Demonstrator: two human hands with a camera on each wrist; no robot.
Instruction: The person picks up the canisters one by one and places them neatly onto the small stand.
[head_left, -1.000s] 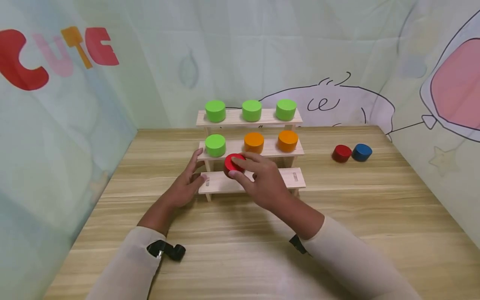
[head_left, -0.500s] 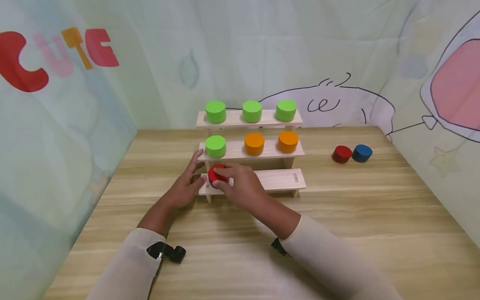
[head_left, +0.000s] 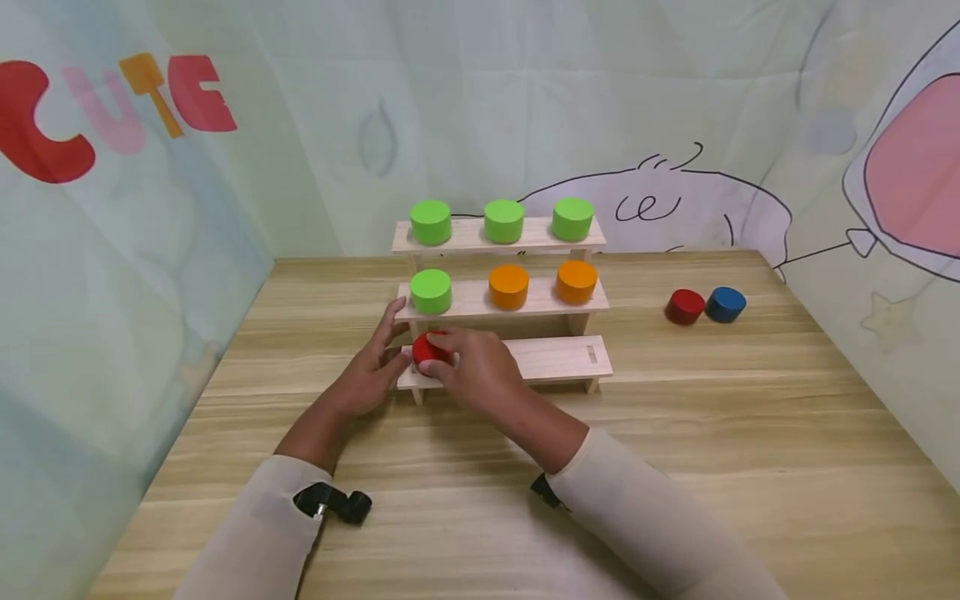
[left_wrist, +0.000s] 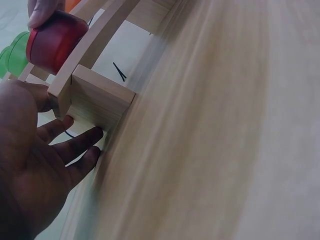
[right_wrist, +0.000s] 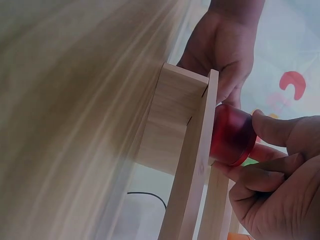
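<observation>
In the head view, my right hand (head_left: 483, 367) pinches a red round block (head_left: 426, 353) between thumb and fingers at the left end of the bottom shelf (head_left: 555, 358) of a three-step wooden stand. The right wrist view shows the same red block (right_wrist: 232, 135) with its base against the board. My left hand (head_left: 367, 375) rests against the stand's left end, thumb at the bottom board's corner. In the left wrist view, its fingers (left_wrist: 80, 147) spread beside the stand's leg (left_wrist: 97, 95). A green block (head_left: 431, 292) and an orange block (head_left: 508, 287) are on the middle shelf.
Another orange block (head_left: 576, 282) sits at the middle shelf's right. Three green blocks, one of them the centre block (head_left: 503, 221), line the top shelf. A second red block (head_left: 685, 307) and a blue block (head_left: 726, 305) lie on the table (head_left: 750, 400) to the right.
My right hand has carried the red block left and down from above the bottom shelf to that shelf's left end. The left hand stays at the stand's left end.
</observation>
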